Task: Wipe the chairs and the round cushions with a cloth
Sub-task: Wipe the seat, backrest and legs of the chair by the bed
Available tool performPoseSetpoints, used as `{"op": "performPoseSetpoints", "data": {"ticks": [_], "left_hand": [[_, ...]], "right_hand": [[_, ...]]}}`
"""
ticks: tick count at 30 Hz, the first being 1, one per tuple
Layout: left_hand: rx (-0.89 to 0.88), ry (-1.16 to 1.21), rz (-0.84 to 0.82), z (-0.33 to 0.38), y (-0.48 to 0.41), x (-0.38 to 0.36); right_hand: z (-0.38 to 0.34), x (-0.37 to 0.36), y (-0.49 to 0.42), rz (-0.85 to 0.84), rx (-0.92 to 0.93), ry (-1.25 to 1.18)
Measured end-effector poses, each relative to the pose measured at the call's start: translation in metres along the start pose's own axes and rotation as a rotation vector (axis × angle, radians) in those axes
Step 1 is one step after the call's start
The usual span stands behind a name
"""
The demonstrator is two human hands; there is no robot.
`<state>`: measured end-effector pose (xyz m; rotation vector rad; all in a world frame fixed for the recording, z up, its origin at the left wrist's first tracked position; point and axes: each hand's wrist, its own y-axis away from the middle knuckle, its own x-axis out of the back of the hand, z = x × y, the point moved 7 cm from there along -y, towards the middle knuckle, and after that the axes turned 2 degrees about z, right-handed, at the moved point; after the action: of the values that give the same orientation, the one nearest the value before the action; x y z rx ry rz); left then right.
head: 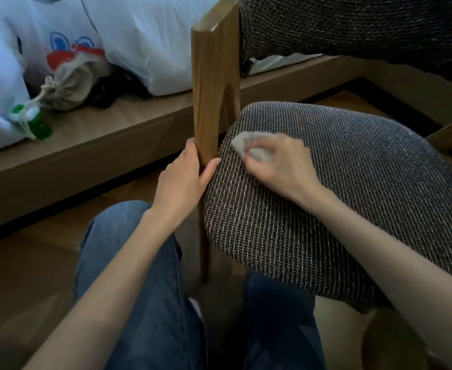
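Cloth (242,144): small, white, soft and light (it looks easy to scrunch), so it is best held bunched in one hand.
Where it is: on the corner of the seat (352,182), just beside the wooden post (214,89).
Right hand (280,166): curled over the cloth, pressing it on the seat.
Left hand (184,180): its fingers (191,153) are closed round the post, low down.
Chair (379,30): the wood is hard and stiff and the seat is rough, so the post is a good place to hold.
Pointing: the post stands up tall, and the cloth's loose tip points toward it.
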<state>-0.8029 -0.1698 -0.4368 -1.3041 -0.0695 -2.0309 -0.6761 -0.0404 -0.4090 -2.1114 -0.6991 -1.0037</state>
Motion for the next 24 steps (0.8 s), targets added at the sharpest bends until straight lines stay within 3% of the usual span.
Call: {"op": "performPoseSetpoints", "data": {"ticks": [3, 6, 12, 21, 24], "left_hand": [[0.007, -0.025, -0.001, 0.001, -0.003, 0.001], [0.043, 0.013, -0.022, 0.004, 0.000, 0.000], [0.210, 0.217, -0.065, 0.009, 0.012, -0.006], [0.277, 0.262, 0.073, 0.018, 0.011, -0.010], [0.290, 0.278, 0.076, 0.020, 0.011, -0.011]], "right_hand": [[-0.018, 0.008, 0.040, -0.031, 0.089, -0.083], [0.004, 0.011, 0.020, 0.007, 0.069, -0.010], [0.110, 0.029, -0.052, 0.156, -0.332, 0.256], [-0.017, 0.015, 0.058, -0.019, 0.076, -0.064], [-0.014, 0.022, 0.058, -0.015, 0.115, -0.049]]}}
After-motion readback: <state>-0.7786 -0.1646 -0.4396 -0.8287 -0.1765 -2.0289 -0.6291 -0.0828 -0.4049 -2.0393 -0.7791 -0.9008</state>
